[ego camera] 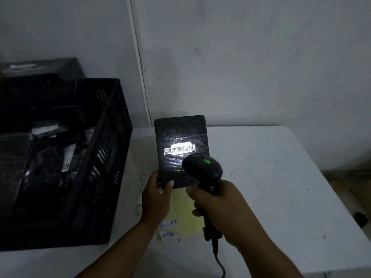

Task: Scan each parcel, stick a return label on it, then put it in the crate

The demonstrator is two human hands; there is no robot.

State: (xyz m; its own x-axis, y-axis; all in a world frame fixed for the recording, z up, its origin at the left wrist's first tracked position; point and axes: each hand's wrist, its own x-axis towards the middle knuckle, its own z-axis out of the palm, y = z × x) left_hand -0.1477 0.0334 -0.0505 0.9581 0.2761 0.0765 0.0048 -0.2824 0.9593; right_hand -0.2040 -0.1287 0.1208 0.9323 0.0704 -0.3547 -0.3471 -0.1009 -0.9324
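My left hand [155, 194] grips the black parcel [181, 151] mid-frame, above the table [271, 177]; my right hand [216, 205] clenches the scanner [202, 167], lighting its barcode [179, 149]. Crate [96, 157] sits left.

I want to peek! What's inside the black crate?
The black crate holds dark wrapped parcels, some showing white labels. It's too dark to count them, and anything underneath is covered.

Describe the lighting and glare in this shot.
Head view: dim room; the scanner throws bright glare on the parcel, washing out the barcode label; the crate interior is nearly black; wide-angle bend at the edges.
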